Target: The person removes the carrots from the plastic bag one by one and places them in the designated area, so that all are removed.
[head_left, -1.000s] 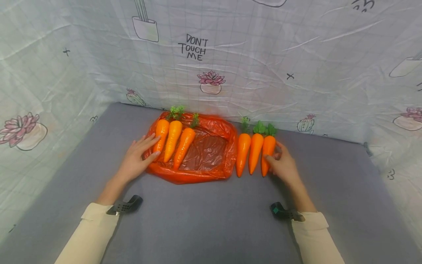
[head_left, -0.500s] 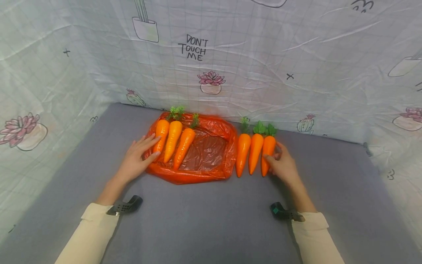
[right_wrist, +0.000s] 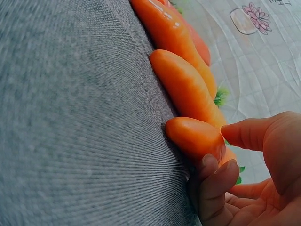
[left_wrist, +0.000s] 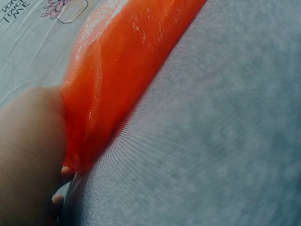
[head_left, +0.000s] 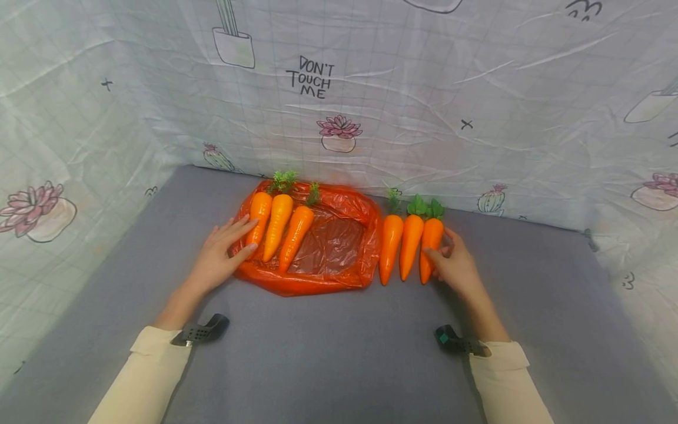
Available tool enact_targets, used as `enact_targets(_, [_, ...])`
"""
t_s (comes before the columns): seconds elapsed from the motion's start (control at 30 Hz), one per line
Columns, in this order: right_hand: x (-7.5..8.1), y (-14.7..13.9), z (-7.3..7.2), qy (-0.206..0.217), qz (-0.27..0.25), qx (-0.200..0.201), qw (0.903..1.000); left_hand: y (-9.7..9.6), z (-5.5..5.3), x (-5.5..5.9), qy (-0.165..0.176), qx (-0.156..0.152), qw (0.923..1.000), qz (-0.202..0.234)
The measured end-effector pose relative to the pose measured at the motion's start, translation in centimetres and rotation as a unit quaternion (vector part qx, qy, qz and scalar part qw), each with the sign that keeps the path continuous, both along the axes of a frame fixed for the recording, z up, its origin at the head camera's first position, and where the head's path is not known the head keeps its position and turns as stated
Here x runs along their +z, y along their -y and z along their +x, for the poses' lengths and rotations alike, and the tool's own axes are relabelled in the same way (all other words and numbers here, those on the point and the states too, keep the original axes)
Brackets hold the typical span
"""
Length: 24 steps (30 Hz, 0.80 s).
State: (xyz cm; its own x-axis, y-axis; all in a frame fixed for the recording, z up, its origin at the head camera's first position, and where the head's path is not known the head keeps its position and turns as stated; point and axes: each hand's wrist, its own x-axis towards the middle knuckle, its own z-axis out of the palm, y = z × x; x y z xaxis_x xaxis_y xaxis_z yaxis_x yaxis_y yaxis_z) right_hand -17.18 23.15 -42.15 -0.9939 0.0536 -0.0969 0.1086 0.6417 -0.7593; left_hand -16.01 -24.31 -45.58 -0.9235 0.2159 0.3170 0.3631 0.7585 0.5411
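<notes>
In the head view my left hand (head_left: 217, 253) rests at the left side of an orange-red plastic bag (head_left: 312, 287), thumb and index finger reaching over its edge to the leftmost carrot (head_left: 259, 209). Two more carrots lie beside that one in the opened bag: a lighter orange carrot (head_left: 278, 227) and a slanted carrot (head_left: 296, 235). From the left wrist, the thumb side of the hand presses against the bag's wall (left_wrist: 108, 75). My right hand (head_left: 458, 265) holds the outermost carrot (head_left: 432, 235) of a row of three, thumb on top and curled fingers (right_wrist: 216, 183) along its side.
The row's other two are a middle carrot (head_left: 411, 244) and a left carrot (head_left: 391, 244) close to the bag's right edge. Everything lies on a grey cloth surface (head_left: 333, 365). A printed white curtain (head_left: 402, 88) rises directly behind and along both sides.
</notes>
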Motion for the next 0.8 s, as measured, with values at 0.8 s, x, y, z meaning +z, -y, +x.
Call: enact_targets(0.8, [2.5,-0.6,0.5,-0.007,-0.001,-0.029,0.9996,-0.1,0.1,0.8,0.009,-0.003,0.9999,0.004])
